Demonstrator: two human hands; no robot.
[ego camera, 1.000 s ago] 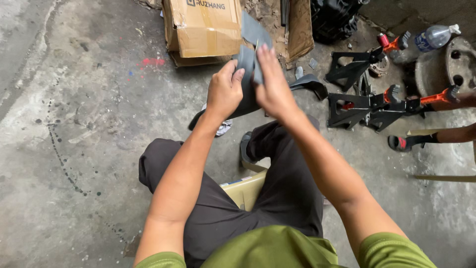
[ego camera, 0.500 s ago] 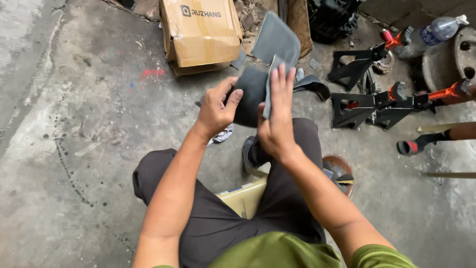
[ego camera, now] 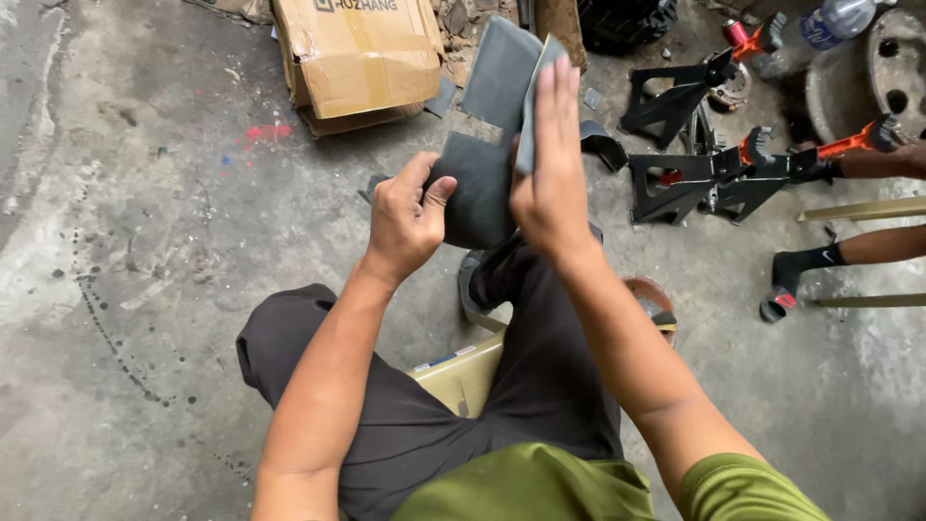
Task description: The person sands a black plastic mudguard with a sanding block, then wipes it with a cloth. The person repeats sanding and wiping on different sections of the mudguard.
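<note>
The person sits low over a concrete floor [ego camera: 145, 289] and holds a dark grey rubber-like sheet [ego camera: 487, 145] up in front of the knees, in the upper middle of the frame. The sheet is bent into two panels: a lower one near the left hand [ego camera: 405, 222] and an upper one rising toward the cardboard box [ego camera: 362, 58] at the top of the frame.

As a judgement, the work looks mid-way: the sheet is off the floor and partly folded or flexed, but it is not set down, fitted or put away anywhere, so whatever is being done to it is not finished.

The left hand's fingers [ego camera: 434, 188] are clamped on the lower panel's left edge, thumb on the near face, the others curled behind it. The right hand [ego camera: 550, 193] lies flat and upright against the sheet's right edge, fingers [ego camera: 555, 96] together and stretched along the thin edge of the upper panel; whether the thumb pinches from behind I cannot tell. So the sheet sits between the two hands, touching both.

To the right of the frame stand black jack stands [ego camera: 694, 183] with orange-handled tools, and another person's foot in a black sock [ego camera: 801, 265] shows at the right edge, well apart from the sheet.
</note>
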